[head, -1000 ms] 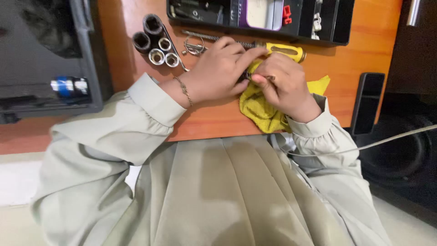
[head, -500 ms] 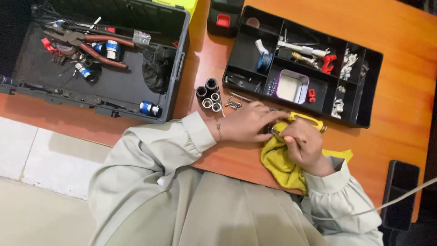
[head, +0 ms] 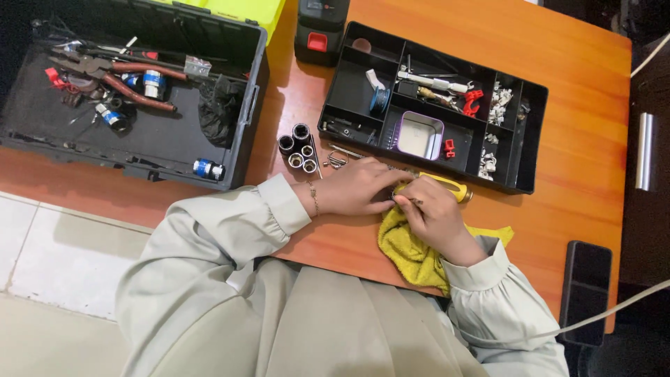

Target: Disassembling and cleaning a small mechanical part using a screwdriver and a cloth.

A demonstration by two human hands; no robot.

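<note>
From the head camera, looking down: my left hand (head: 359, 188) and my right hand (head: 436, 216) meet at the near edge of the orange bench (head: 579, 105), just in front of the black parts tray (head: 530, 139). Both are curled around a small tool with a yellow handle (head: 453, 187), which lies partly on a yellow cloth (head: 412, 255). My right fingers (head: 408, 204) pinch at a small dark metal end of the tool, and my left fingers close in on the same spot from the other side. What exactly sits between the fingertips is too small to tell.

I judge the tool light and stiff, with a hard plastic handle that could slide under a loose grip; the handle is the place to take it, while the thin metal end needs only a fingertip pinch. The cloth is soft and limp, bunched under my right hand and hanging over the bench edge toward my lap, so it would drag along if the tool is pulled.

Just left of my left hand stands a cluster of dark sockets (head: 299, 148). Farther left is an open black toolbox (head: 251, 112) holding red-handled pliers (head: 125, 84). A dark phone (head: 585, 290) lies at the right edge.
</note>
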